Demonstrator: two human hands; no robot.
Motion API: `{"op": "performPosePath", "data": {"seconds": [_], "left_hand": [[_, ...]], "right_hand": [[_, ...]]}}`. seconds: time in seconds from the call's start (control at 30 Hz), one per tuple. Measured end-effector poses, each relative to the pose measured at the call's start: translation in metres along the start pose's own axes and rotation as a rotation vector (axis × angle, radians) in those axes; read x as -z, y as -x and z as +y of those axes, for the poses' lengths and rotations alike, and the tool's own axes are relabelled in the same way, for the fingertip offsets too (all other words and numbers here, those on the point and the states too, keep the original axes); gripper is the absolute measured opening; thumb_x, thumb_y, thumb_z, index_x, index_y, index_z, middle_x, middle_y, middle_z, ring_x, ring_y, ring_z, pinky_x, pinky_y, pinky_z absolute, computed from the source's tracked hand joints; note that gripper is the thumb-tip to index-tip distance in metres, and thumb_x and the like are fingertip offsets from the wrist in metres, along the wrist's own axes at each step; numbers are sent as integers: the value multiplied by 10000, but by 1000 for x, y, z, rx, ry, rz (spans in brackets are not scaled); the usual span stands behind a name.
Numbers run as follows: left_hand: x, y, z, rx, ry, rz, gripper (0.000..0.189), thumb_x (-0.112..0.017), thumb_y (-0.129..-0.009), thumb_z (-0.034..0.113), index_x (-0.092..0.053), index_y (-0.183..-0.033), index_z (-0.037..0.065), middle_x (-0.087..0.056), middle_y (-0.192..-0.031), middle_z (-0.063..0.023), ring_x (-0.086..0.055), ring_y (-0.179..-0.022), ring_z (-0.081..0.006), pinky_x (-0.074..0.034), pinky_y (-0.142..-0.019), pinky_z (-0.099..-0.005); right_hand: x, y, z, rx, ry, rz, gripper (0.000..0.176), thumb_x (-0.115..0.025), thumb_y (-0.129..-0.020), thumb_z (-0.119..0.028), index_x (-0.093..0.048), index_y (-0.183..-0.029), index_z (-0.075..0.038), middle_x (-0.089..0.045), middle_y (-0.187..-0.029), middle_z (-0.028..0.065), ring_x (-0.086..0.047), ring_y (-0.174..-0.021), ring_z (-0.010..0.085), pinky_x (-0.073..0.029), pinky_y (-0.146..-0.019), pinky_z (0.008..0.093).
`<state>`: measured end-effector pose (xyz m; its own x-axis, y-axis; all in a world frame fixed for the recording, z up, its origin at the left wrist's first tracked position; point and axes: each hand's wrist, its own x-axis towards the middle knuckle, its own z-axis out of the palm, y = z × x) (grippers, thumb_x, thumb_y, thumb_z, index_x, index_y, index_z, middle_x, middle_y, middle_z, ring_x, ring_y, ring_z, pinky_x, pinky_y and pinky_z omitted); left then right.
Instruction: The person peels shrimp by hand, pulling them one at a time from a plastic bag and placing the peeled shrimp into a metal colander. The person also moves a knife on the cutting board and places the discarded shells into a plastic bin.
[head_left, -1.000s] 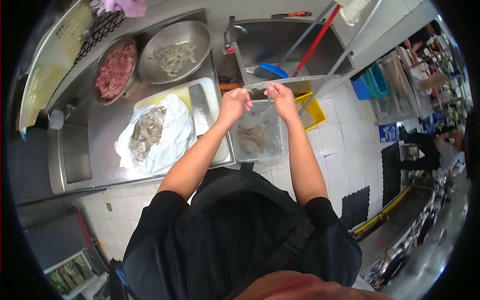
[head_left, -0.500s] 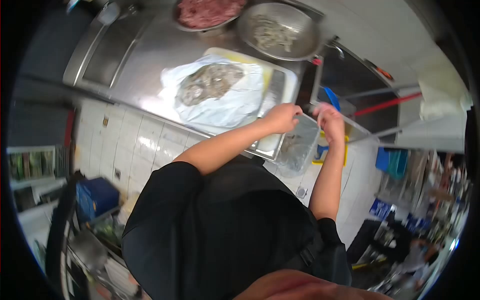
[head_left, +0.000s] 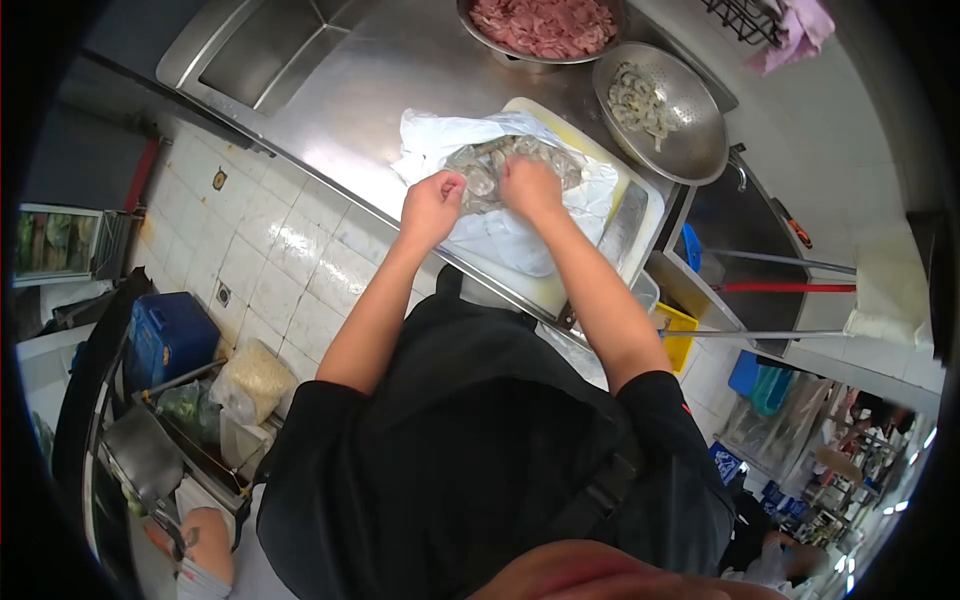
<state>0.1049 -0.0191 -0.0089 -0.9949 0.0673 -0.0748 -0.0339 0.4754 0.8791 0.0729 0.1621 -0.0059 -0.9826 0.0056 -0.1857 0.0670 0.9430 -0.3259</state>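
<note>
Grey unpeeled shrimp (head_left: 482, 180) lie heaped on an opened white plastic bag (head_left: 520, 240), spread over a cutting board (head_left: 640, 250). My left hand (head_left: 433, 207) is at the heap's left side, its thumb and fingers pinched together; whatever is between them is too small to make out. Over the middle of the shrimp, my right hand (head_left: 532, 187) has curled fingers that reach into the pile, and their tips are hidden. A flat metal blade (head_left: 625, 225) rests on the board, right of the bag.
Behind the board stand a bowl of sliced raw meat (head_left: 545, 28) and a metal colander (head_left: 700, 125) holding peeled shrimp. A sink (head_left: 270, 60) is at the far left. Mop handles (head_left: 780, 288) lean at the right above a yellow basket (head_left: 677, 335). Another person's arm (head_left: 207, 545) shows lower left.
Both hands have moved left, from a clear plastic bag hanging at the counter's right end to the shrimp heap. My view has turned, and the right hand has come down onto the shrimp.
</note>
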Motion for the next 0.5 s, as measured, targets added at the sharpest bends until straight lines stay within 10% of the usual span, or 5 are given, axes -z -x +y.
{"op": "performPosePath", "data": {"seconds": [0.33,0.5], "left_hand": [[15,-44,-5,-118,25,-198,181,-598,-840,49,-658,-1011,38,-667,-859,-86,-634,-732,-173,-499,-685,-281],[3,-73,37,-792,-271,-345,451,-643,-764,15,-626,-1179,190,-574,-1179,-72,-571,-1003,-269,-450,-850,-369]], "right_hand": [[-14,9,-7,-150,-134,112,242,-700,-699,-199,-593,-880,-80,-668,-786,150,-656,-774,338,-507,-693,437],[14,16,4,-26,-542,204,232,-701,-738,-147,-556,-881,-37,-658,-810,148,-647,-763,314,-497,-690,397]]}}
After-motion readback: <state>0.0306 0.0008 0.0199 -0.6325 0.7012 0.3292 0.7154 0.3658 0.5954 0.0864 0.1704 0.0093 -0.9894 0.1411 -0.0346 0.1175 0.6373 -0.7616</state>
